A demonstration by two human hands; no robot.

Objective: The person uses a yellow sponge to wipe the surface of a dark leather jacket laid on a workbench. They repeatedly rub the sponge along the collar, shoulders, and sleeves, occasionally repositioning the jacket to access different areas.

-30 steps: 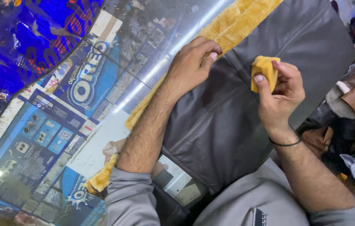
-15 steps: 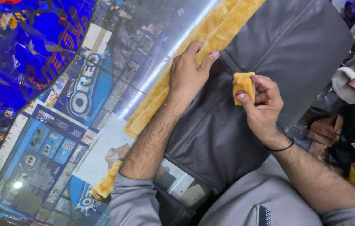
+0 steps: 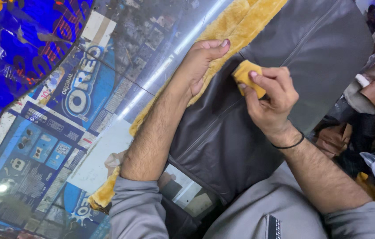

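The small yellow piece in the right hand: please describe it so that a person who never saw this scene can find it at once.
Start at the big dark grey leather jacket spread across the glass counter. Near its upper middle, the right hand pinches a small folded mustard-yellow pad against the leather. Unlike the long yellow fleece lining under the left hand, it is a separate palm-sized piece.

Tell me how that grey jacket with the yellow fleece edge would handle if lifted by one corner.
The grey jacket would probably flop and drape, since it lies slack over the counter edge. Its fleece trim suggests some bulk and weight. The left hand pins it, hinting it slides.
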